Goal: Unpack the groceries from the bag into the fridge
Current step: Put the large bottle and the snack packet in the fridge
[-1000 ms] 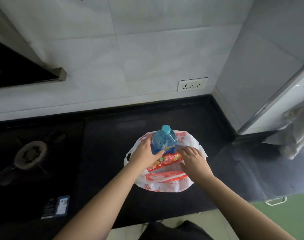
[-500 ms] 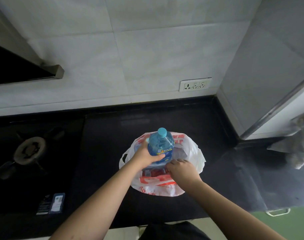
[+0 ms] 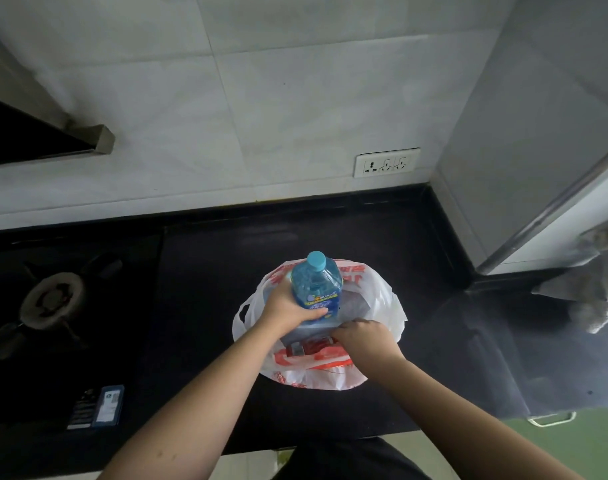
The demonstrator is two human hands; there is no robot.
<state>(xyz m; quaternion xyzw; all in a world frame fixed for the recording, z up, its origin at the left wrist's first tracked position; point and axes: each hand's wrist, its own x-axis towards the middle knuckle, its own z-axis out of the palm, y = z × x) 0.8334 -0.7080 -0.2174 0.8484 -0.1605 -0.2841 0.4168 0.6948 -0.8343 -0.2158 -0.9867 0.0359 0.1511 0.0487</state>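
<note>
A white plastic bag (image 3: 382,299) with red print lies open on the black counter (image 3: 205,278). My left hand (image 3: 283,308) grips a blue water bottle (image 3: 316,285) with a light blue cap, upright and raised out of the bag's mouth. My right hand (image 3: 363,337) pinches the near edge of the bag. A red packet (image 3: 309,346) shows inside the bag below the bottle. The grey fridge (image 3: 537,140) stands at the right with its door shut.
A gas burner (image 3: 53,299) sits on the stove at the left, with a sticker label (image 3: 100,407) near its front. A wall socket (image 3: 385,164) is on the tiled wall. A grey cloth (image 3: 593,292) hangs by the fridge. A hood corner (image 3: 88,140) juts out upper left.
My left hand has lifted the bottle higher out of the bag. My right hand has slid from the bag's top down to its near edge.
</note>
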